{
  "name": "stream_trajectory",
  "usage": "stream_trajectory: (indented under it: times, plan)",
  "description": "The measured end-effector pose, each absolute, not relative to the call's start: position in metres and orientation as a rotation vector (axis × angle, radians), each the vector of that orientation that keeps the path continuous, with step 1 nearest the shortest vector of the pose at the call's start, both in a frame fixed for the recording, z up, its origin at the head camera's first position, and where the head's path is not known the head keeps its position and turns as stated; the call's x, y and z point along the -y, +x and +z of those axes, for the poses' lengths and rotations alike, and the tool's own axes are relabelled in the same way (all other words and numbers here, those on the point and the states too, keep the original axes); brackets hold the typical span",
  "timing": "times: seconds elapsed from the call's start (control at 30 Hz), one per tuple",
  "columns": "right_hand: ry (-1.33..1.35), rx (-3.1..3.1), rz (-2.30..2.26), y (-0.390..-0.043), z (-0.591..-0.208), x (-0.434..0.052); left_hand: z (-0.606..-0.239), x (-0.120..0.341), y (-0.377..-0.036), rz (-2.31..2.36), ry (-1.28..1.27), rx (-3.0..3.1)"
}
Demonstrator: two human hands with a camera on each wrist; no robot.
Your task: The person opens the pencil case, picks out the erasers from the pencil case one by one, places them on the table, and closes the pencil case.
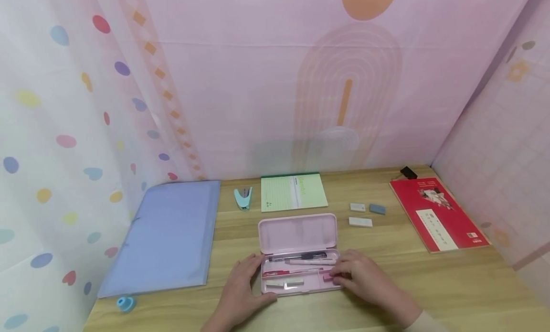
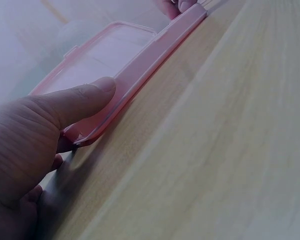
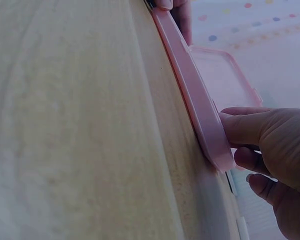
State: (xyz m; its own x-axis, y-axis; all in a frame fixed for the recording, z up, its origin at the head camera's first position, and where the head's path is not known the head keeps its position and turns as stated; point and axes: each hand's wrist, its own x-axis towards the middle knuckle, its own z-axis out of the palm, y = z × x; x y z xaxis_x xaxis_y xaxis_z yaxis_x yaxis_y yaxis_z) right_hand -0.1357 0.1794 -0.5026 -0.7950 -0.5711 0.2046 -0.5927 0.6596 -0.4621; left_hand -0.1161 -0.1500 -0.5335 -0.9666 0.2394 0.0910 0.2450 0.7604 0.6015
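A pink pencil case [image 1: 298, 233] lies with its lid tipped back. Inside are a black pen [image 1: 315, 255], a pale pink pen [image 1: 311, 262], a red pen [image 1: 277, 273] and two small light erasers [image 1: 295, 282] in the front compartment. My left hand [image 1: 244, 291] holds the case's left end, its thumb [image 2: 92, 97] along the front wall and fingers round the corner. At the right end of the front compartment, my right hand [image 1: 358, 277] pinches a small pink eraser [image 1: 328, 277]. In the right wrist view the case wall hides that eraser.
Behind the case lie a green notebook [image 1: 279, 193] and a light-blue stapler [image 1: 243, 199]. White erasers [image 1: 360, 222] and a blue one [image 1: 377, 208] sit right of the lid. A blue folder [image 1: 167, 241] and a blue cap-like piece [image 1: 126, 304] are left; a red booklet [image 1: 455, 212] and black clip [image 1: 408, 172] right.
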Motion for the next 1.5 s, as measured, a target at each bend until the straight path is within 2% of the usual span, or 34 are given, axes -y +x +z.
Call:
stream_trajectory:
  times: [0.43, 0.67, 1.1, 1.5]
  plan:
    - [0.944, 2.775, 0.838, -0.136, -0.503, -0.177, -0.535, 0.152, -0.121, -1.013, -0.359, 2.968]
    - [0.908, 2.568, 0.815, -0.136, -0.487, -0.199, -0.534, 0.156, -0.123, -1.006, -0.340, 2.960]
    - [0.362, 2.853, 0.829, -0.167, -0.492, -0.279, -0.536, 0.156, -0.120, -1.013, -0.361, 2.976]
    - [0.361, 2.947, 0.872, -0.184, -0.496, -0.285, -0.537, 0.150, -0.118, -1.007, -0.401, 2.957]
